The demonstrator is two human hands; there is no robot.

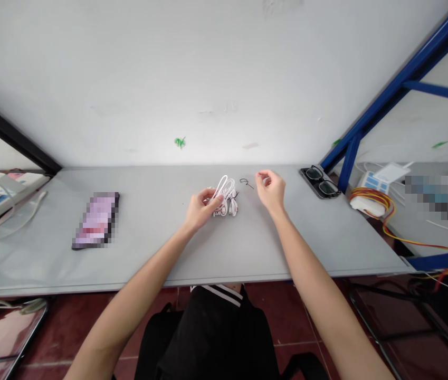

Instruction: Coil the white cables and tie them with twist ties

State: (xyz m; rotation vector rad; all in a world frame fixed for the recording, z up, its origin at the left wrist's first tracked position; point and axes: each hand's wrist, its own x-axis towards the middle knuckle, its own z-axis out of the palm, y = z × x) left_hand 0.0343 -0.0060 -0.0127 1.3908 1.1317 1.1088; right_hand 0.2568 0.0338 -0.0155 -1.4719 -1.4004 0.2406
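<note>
- Toward the left side of the table (247, 248), a phone (96, 219) lies flat, well apart from both hands.
- At mid-table, the left hand (201, 209) closes thumb and fingers on a coiled white cable (227, 196), which rests on the surface.
- Near the cable, the right hand (272, 191) hovers with fingertips pinched together; whether they grip anything cannot be told.
- Between the hands, toward the back edge, a small black tie (247, 183) lies loose.
- At the back right corner sit glasses (322, 182).
</note>
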